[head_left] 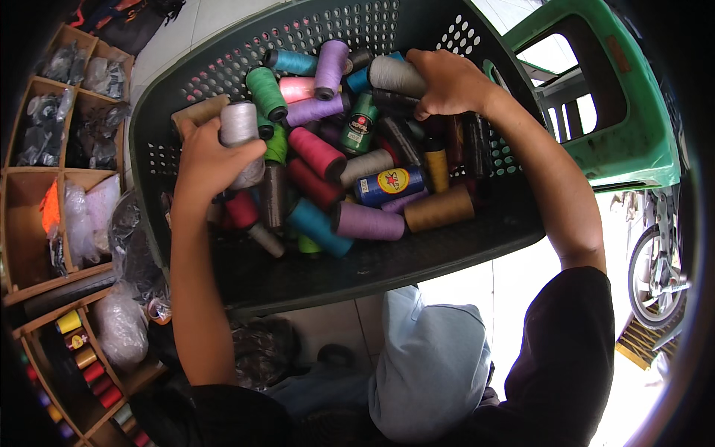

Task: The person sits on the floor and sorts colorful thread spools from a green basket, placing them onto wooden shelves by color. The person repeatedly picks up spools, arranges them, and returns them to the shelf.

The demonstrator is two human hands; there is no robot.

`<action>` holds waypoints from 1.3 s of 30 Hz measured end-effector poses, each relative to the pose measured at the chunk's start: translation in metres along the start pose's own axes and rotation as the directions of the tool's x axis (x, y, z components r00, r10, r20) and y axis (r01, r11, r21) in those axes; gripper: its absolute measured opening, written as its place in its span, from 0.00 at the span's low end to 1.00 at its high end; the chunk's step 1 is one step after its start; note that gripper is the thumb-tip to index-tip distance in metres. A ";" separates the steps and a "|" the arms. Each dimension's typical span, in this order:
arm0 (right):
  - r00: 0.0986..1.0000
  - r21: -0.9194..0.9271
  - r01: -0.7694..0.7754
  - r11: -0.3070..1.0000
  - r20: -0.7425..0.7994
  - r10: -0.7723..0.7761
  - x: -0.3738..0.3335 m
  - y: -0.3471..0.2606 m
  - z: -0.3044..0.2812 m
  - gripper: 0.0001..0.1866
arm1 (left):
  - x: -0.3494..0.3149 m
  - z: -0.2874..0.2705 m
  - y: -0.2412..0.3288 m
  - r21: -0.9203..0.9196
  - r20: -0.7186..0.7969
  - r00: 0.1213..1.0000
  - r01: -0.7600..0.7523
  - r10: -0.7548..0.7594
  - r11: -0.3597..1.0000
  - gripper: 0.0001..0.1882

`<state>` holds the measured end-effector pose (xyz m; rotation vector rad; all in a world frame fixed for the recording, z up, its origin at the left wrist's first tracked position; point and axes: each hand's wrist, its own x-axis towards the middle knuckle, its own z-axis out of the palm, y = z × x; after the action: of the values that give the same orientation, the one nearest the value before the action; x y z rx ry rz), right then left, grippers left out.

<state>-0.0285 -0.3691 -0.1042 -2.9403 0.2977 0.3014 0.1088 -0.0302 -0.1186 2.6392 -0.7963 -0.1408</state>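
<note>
A dark green perforated basket (328, 287) sits before me, heaped with thread spools. My left hand (202, 160) is closed around a pale grey thread spool (238, 123) at the basket's left side, thumb across its lower end. At the far right of the heap, my right hand (456, 80) grips a grey thread spool (395, 77), fingers over its top and thumb below. Between the hands lie a green spool (265, 93), a lilac spool (331, 68), a crimson spool (317, 153), a blue labelled spool (389, 185) and a brown spool (439, 208). Many lower spools are partly hidden.
Wooden compartments (89, 175) with plastic-wrapped items stand on the left, above a rack of coloured spools (91, 372). A green plastic stool (625, 127) is at the right, near a bicycle wheel (655, 276). My light blue trouser leg (428, 357) is below the basket.
</note>
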 end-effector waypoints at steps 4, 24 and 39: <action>0.998 0.029 -0.056 0.998 -0.035 0.057 0.000 -0.001 -0.003 0.34 | -0.003 -0.006 0.005 -0.078 -0.025 0.999 0.039 -0.041 0.996 0.35; 0.984 0.059 -0.111 0.992 -0.133 0.118 0.006 0.003 0.004 0.35 | -0.002 0.002 0.004 -0.129 -0.076 0.997 -0.020 0.010 0.991 0.35; 0.995 0.593 -0.062 0.803 0.098 0.004 0.005 0.000 0.004 0.43 | 0.005 0.001 0.015 -0.848 0.502 0.865 0.495 -0.014 0.191 0.20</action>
<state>-0.0248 -0.3687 -0.1093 -2.2901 0.3544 0.2821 0.1050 -0.0447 -0.1140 1.4138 -0.1315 -0.9701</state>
